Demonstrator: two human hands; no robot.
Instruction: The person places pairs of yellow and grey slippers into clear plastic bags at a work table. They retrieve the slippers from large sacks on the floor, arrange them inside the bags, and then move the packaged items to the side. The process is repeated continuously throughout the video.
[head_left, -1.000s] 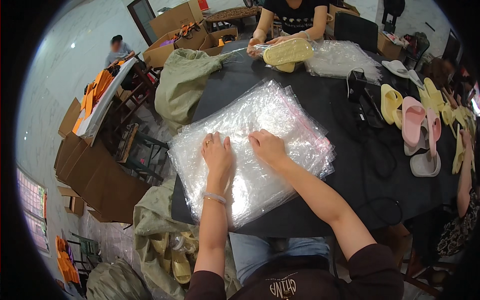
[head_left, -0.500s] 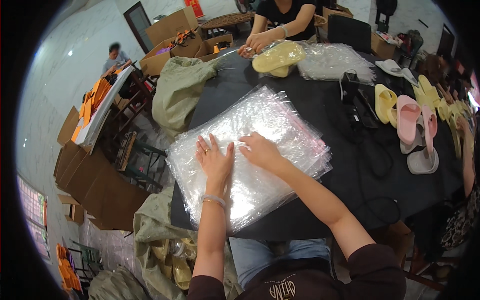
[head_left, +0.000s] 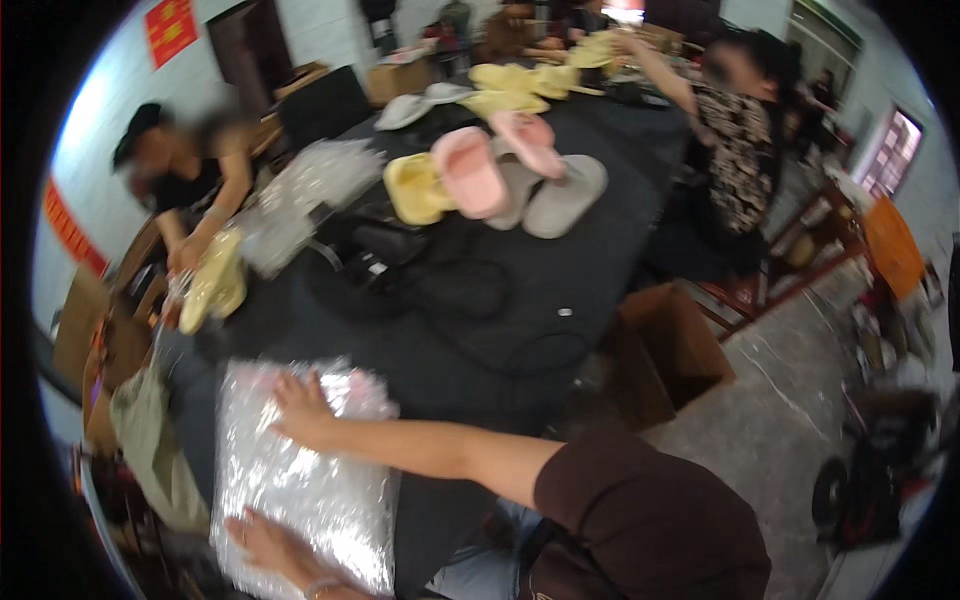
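A thick stack of clear plastic bags [head_left: 300, 490] lies on the near left corner of the black table [head_left: 500, 340]. My right hand [head_left: 300, 410] rests flat on the stack's far part, fingers spread, with the forearm reaching in from my brown sleeve. My left hand [head_left: 262, 540] lies flat on the stack's near edge, with a bracelet at the wrist. Neither hand grips anything.
Pink [head_left: 470, 170], yellow [head_left: 415, 190] and grey [head_left: 560, 195] slippers lie mid-table by a black cable [head_left: 480, 310] and another bag pile [head_left: 300, 195]. A person on the left holds yellow slippers [head_left: 215, 280]. Another person [head_left: 740, 150] stands on the right. An open cardboard box [head_left: 665, 350] sits on the floor.
The view has swung to the right, so the stack now sits at the lower left. Both hands stay flat on the bags, my left hand nearer the stack's near edge.
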